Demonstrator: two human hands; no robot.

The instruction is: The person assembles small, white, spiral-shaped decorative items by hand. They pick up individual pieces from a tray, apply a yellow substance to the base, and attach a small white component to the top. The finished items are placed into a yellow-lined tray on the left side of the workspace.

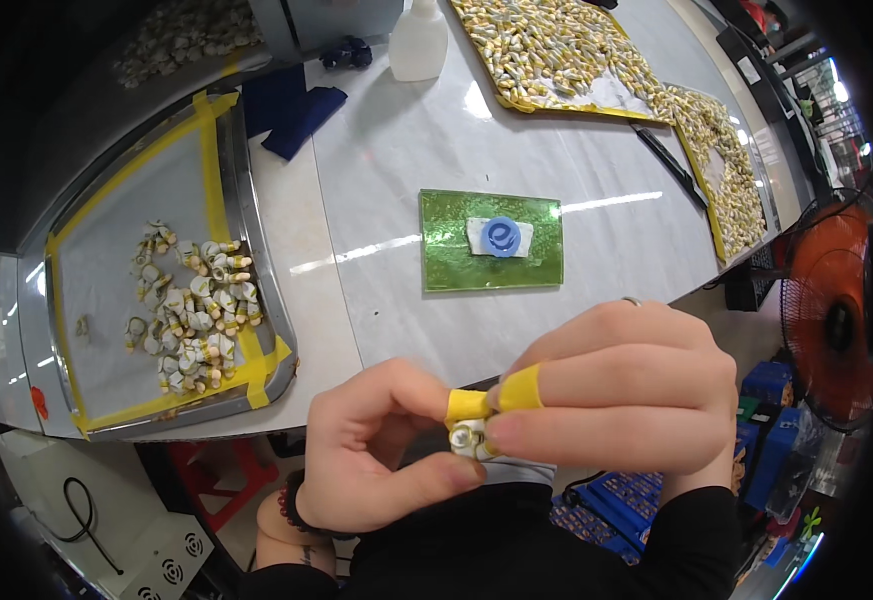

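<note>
Low at the table's front edge, my left hand and my right hand meet around a small white figurine piece with gold-yellow trim. My left thumb and index finger pinch it from the left. Fingers of my right hand press on it from the other side and hide part of it. Yellow tape wraps a fingertip on each hand. Beyond the hands lies a green glassy plate, bearing a white pad and a round blue piece with a coiled top.
At left, a metal tray edged with yellow tape holds a heap of similar pieces. Far right, two trays of many small pieces flank a black pen-like tool. A white bottle, blue cloth and orange fan stand around.
</note>
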